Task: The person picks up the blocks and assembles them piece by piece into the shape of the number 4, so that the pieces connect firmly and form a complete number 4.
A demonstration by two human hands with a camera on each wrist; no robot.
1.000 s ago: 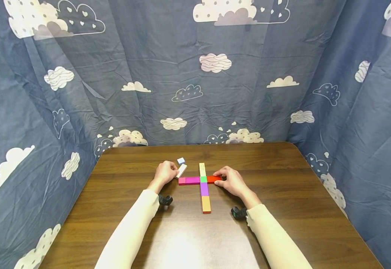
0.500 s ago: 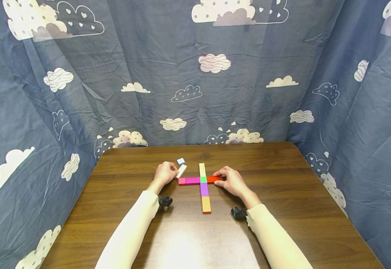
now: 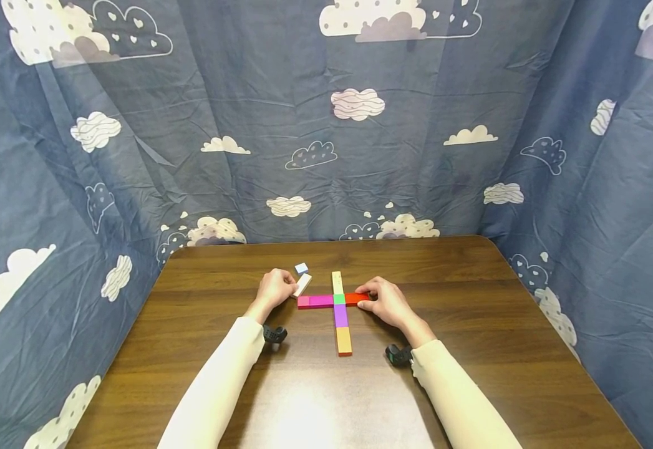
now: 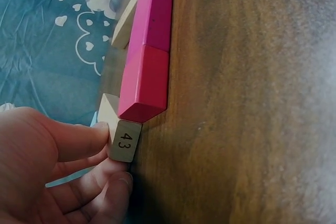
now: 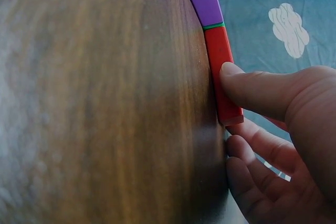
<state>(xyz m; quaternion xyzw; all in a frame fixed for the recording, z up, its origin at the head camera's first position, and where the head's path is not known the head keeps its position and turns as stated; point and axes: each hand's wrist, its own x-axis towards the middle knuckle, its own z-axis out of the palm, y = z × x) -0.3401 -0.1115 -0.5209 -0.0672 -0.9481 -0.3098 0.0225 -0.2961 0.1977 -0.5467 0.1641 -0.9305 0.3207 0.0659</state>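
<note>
Thumb and fingers of my left hand [image 3: 272, 290] pinch a plain wooden block [image 4: 126, 140] with "43" printed on its end. That block lies at a slant beside the end of a pinkish-red block [image 4: 147, 82]. My right hand [image 3: 385, 302] grips the outer end of a red block [image 5: 218, 48], thumb on the near side. Together the blocks on the table form a cross: a green block [image 3: 339, 299] at the centre, magenta [image 3: 321, 300] to its left, red to its right, pale wood [image 3: 337, 282] behind, then purple [image 3: 340, 315] and orange [image 3: 343, 341] in front.
Just behind the plain wooden block lies a small light-blue block [image 3: 301, 268]. The brown wooden table [image 3: 444, 399] runs back to a blue cloud-patterned curtain [image 3: 247, 181], which also hangs on both sides.
</note>
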